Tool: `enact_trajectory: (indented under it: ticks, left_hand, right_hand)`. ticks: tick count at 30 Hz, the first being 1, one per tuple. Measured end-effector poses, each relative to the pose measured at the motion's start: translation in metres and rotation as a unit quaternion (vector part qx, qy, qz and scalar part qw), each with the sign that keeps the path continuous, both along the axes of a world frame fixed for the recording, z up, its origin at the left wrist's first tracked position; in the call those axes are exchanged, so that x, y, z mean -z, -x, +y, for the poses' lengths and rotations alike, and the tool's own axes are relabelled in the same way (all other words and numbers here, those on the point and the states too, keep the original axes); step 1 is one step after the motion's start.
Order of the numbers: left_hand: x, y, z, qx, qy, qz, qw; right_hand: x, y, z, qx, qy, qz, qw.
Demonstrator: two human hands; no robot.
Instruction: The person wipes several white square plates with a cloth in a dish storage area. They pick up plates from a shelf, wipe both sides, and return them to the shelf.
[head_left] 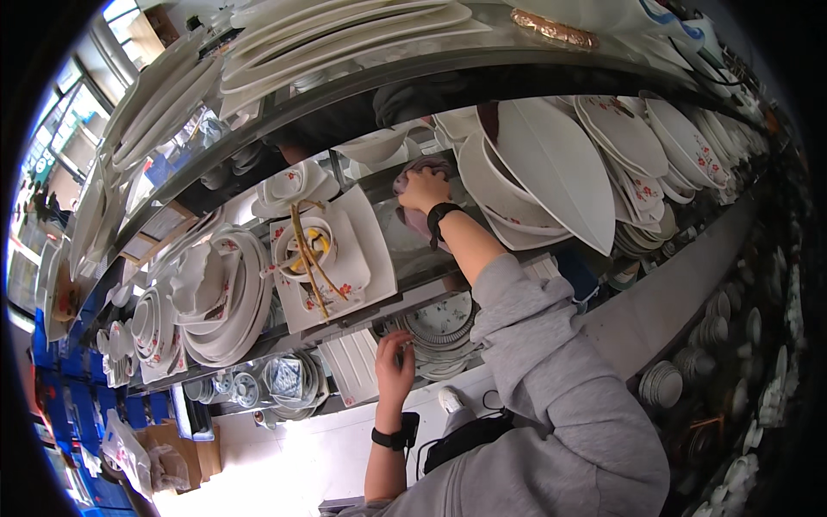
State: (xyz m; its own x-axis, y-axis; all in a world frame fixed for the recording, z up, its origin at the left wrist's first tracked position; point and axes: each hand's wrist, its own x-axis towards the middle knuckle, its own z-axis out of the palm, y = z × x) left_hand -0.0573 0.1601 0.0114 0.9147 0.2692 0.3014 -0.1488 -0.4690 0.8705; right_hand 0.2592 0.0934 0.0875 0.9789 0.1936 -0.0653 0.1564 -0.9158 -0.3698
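Observation:
My right hand (424,188) presses a greyish-purple cloth (415,218) onto the glass shelf (385,185), in a gap between stacks of dishes. Its fingers are closed over the bunched cloth. Right of that hand stand large white leaf-shaped plates (551,164). To its left is a square white plate (377,250) with red flowers, carrying smaller dishes and a bowl with a brown twig-like handle (303,250). My left hand (394,362) hangs lower, near the shelf's front edge, with its fingers loosely curled and apart, holding nothing that I can see.
Stacked oval plates (233,332) and small bowls (151,323) fill the shelf's left part. Long white platters (336,47) lie on the upper shelf. Below are patterned round plates (439,323) and a ribbed white tray (351,366). A cardboard box (177,448) stands lower left.

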Motion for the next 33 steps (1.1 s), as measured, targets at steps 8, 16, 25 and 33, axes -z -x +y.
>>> enact_trajectory:
  ticks: [8,16,25,33]
  left_hand:
    - [0.005,-0.002,-0.003,0.025,0.031,0.014,0.999]
    - [-0.026,-0.024,-0.022,0.075,0.020,-0.011,0.997]
    - [-0.025,-0.017,-0.037,0.104,0.011,-0.001,0.994]
    - [-0.016,-0.018,-0.046,0.141,0.029,0.029,0.989]
  right_hand:
    - [0.002,0.003,-0.012,0.033,0.045,0.029,0.998]
    - [0.021,0.058,-0.056,-0.012,0.037,-0.002,0.999]
    - [0.021,0.105,-0.081,-0.066,0.047,-0.065,0.995]
    - [0.029,0.131,-0.101,-0.088,0.037,-0.097,0.991]
